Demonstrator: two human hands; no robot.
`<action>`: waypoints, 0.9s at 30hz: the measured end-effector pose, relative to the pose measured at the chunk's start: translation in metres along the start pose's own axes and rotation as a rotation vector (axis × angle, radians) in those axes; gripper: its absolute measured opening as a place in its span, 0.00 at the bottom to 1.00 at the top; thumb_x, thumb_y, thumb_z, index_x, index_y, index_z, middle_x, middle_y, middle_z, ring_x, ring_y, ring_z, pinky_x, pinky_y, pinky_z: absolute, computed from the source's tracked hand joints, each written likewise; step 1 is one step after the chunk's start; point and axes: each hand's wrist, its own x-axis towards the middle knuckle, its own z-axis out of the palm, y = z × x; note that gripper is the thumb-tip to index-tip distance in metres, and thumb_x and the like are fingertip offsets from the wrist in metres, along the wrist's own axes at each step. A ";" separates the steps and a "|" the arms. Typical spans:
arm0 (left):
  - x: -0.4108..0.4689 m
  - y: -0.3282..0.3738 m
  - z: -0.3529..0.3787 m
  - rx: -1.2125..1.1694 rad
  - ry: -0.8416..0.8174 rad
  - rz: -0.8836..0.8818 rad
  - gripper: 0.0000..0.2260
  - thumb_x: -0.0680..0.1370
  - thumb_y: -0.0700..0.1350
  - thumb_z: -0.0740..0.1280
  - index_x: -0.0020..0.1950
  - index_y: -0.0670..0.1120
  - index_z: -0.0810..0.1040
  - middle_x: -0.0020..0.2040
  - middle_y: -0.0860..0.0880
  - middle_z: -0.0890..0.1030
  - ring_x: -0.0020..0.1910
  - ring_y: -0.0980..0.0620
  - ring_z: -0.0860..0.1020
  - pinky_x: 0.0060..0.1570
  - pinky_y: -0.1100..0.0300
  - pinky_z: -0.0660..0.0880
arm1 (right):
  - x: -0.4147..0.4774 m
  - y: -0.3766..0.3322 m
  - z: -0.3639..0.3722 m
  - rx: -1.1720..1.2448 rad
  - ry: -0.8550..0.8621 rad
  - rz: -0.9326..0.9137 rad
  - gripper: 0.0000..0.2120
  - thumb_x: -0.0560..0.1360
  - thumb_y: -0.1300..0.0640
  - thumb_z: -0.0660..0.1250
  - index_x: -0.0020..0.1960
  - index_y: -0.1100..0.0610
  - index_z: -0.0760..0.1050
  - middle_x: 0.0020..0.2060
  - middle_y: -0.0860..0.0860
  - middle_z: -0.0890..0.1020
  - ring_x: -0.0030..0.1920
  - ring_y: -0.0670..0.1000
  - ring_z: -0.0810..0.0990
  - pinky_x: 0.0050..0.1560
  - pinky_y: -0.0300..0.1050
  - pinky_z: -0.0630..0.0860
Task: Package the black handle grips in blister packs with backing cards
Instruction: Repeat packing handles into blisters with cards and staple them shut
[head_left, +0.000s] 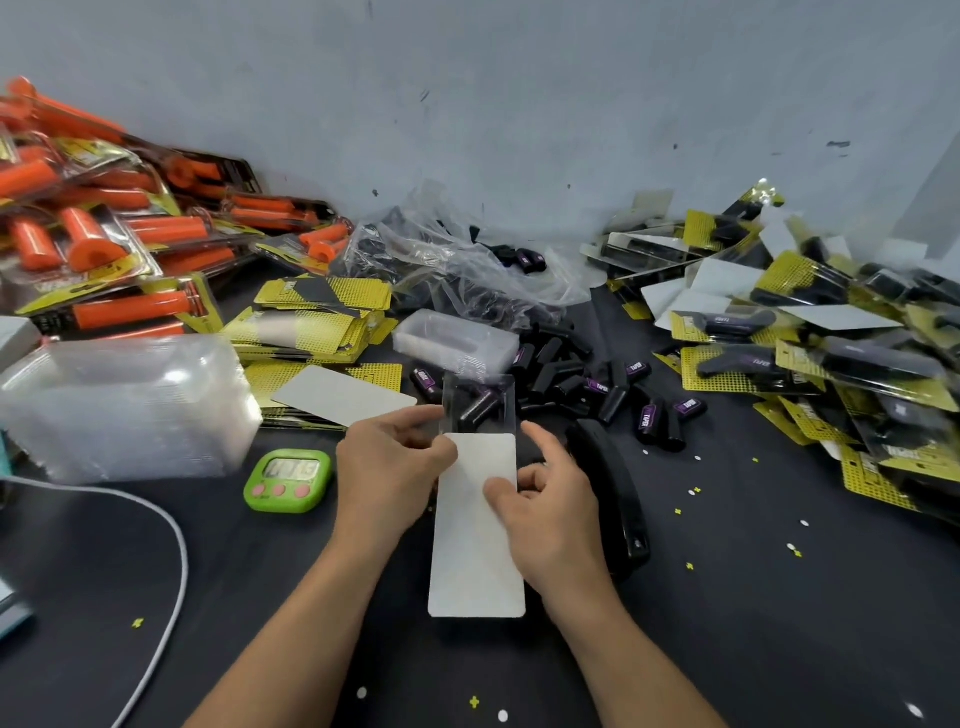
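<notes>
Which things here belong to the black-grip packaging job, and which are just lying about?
Job: backing card, blister pack, loose black grips, clear blister stack, yellow card stack, finished black packs.
Lying about: green timer, white cable, orange grip packs.

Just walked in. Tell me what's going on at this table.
A person is fitting a white card into a clear blister that holds a black grip. The left hand holds the blister, the right hand pinches the card. Most of the card sticks out. Behind lie loose grips, to the right finished packs.
</notes>
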 end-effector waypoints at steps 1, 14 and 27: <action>-0.003 0.001 0.002 0.089 0.040 0.052 0.14 0.70 0.42 0.75 0.53 0.56 0.87 0.36 0.65 0.84 0.35 0.63 0.82 0.37 0.73 0.76 | 0.001 0.000 0.000 0.001 0.002 0.002 0.33 0.74 0.60 0.72 0.77 0.47 0.68 0.36 0.51 0.82 0.32 0.44 0.79 0.38 0.40 0.78; 0.003 0.003 -0.004 -0.098 -0.136 -0.127 0.21 0.63 0.46 0.70 0.55 0.55 0.85 0.36 0.52 0.86 0.28 0.57 0.79 0.32 0.61 0.76 | 0.015 -0.008 0.016 -0.144 0.098 -0.121 0.15 0.81 0.53 0.67 0.37 0.55 0.70 0.26 0.47 0.74 0.28 0.45 0.71 0.29 0.36 0.67; 0.005 -0.001 0.001 -0.094 -0.002 -0.082 0.12 0.75 0.37 0.70 0.51 0.53 0.87 0.37 0.55 0.87 0.28 0.59 0.80 0.25 0.64 0.74 | 0.009 -0.009 0.004 0.029 -0.107 -0.067 0.10 0.73 0.59 0.72 0.48 0.47 0.74 0.33 0.49 0.86 0.31 0.48 0.84 0.27 0.40 0.76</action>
